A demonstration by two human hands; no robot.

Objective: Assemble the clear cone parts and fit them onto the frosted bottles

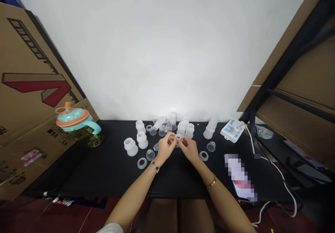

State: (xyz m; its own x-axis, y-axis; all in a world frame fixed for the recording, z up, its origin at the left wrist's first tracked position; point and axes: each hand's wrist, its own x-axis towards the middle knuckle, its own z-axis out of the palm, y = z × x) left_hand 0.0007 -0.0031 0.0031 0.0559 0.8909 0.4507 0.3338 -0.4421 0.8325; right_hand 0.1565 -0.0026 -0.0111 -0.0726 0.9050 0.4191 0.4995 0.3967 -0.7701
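Observation:
My left hand [167, 146] and my right hand [190, 148] meet over the middle of the black table, fingers closed on opposite sides of a translucent bottle collar ring [179, 136]. Fingertips hide part of it, and I cannot tell whether another piece sits inside. White baby-bottle bodies [131, 147] stand upright to the left and behind my hands. Near my left wrist are a clear dome cap [150, 154] and a loose collar ring [142, 163]. To the right of my right hand lie another collar ring [203, 155] and a clear cap [211, 146].
An assembled bottle [210, 129] leans near the wall, beside a white box [232, 130] with blue markings. A phone [240, 179] and a white cable [277, 170] are at right. A large teal-lidded jug [78, 124] stands at left by a cardboard box [34, 96].

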